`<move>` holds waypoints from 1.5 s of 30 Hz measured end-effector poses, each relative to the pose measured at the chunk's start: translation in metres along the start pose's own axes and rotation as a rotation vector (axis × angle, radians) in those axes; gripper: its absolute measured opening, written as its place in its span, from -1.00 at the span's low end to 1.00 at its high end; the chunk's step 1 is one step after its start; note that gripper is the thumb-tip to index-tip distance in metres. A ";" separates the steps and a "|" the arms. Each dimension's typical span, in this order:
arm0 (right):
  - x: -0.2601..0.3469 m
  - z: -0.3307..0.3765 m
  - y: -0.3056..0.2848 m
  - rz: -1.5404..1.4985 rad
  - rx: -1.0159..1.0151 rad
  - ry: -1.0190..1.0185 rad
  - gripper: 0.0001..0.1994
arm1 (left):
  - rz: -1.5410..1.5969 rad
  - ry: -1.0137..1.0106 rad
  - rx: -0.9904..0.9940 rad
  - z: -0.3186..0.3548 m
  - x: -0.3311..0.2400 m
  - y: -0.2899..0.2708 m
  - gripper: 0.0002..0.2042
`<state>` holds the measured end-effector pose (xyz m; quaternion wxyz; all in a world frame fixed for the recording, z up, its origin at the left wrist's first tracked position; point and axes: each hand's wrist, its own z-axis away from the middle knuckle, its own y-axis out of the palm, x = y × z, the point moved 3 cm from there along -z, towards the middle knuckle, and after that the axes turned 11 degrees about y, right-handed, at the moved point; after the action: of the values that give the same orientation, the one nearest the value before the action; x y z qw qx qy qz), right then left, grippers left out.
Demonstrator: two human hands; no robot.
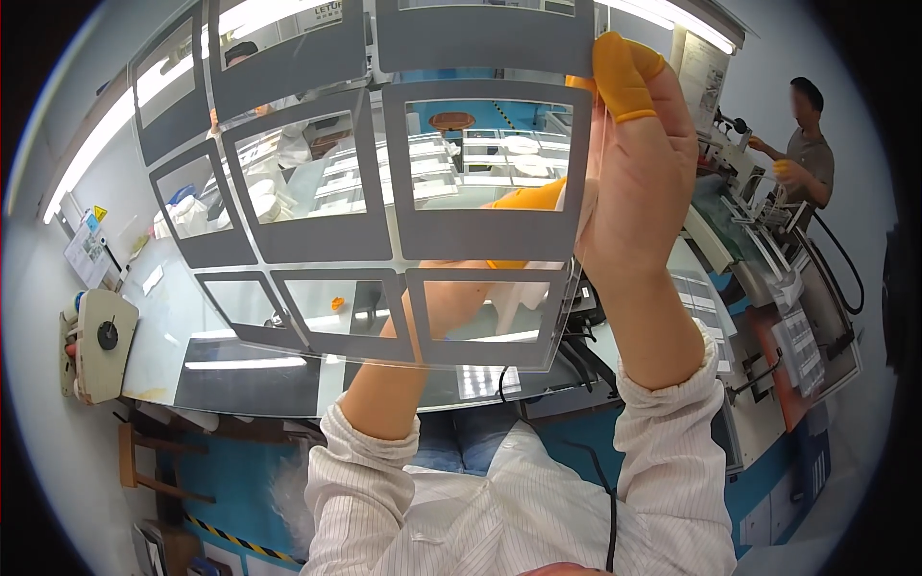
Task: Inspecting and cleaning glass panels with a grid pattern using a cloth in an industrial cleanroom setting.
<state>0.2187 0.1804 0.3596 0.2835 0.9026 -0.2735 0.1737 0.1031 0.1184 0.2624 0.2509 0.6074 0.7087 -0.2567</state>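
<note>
A large clear sheet [485, 237], printed with several grey rectangular frames, is raised in front of me. My right hand [642, 187] wears orange finger cots and is closed on the sheet's right edge, fingertips near the upper corner. Behind the sheet, seen through its clear windows, is my left hand [456, 305], also with orange-covered fingers. Grey bands hide much of that hand. Its fingers look bent, and a whitish, cloth-like piece [514, 300] hangs just below them; whether they grip it is unclear.
Under the sheet lies a glass-topped worktable [163, 331] with a dark panel [252, 374]. A beige dispenser-like device [101, 346] stands at its left end. Dark cables [578, 355] run by my right forearm. At the far right, a person [807, 154] stands by a machine.
</note>
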 end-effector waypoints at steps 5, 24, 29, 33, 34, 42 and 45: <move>0.004 0.006 0.011 0.041 0.077 -0.028 -0.83 | 0.212 -0.013 -0.035 -0.005 0.005 0.003 -0.61; 0.025 -0.006 -0.022 0.148 -0.118 -0.006 -0.79 | 0.730 -0.122 -0.208 0.056 0.049 -0.046 -0.77; 0.027 -0.015 -0.034 0.105 -0.143 0.027 -0.79 | 0.046 -0.075 -0.249 0.074 0.059 -0.072 -0.76; 0.028 -0.022 -0.054 -0.004 -0.068 0.039 -0.78 | 0.619 -0.084 -0.460 0.073 0.044 -0.072 -0.78; 0.028 -0.024 -0.063 -0.054 -0.073 0.051 -0.78 | 0.704 -0.036 -0.363 0.075 0.050 -0.077 -0.79; 0.033 -0.025 -0.116 -0.200 0.067 0.138 -0.77 | 0.699 -0.029 -0.458 0.083 0.018 -0.086 -0.77; 0.031 -0.023 -0.110 -0.258 0.058 0.184 -0.80 | 0.782 0.088 -0.398 0.084 0.018 -0.098 -0.70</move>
<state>0.3052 0.2579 0.3462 0.3012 0.9183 -0.1229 0.2256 0.0072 0.0629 0.1941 0.4109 0.7801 0.4711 0.0254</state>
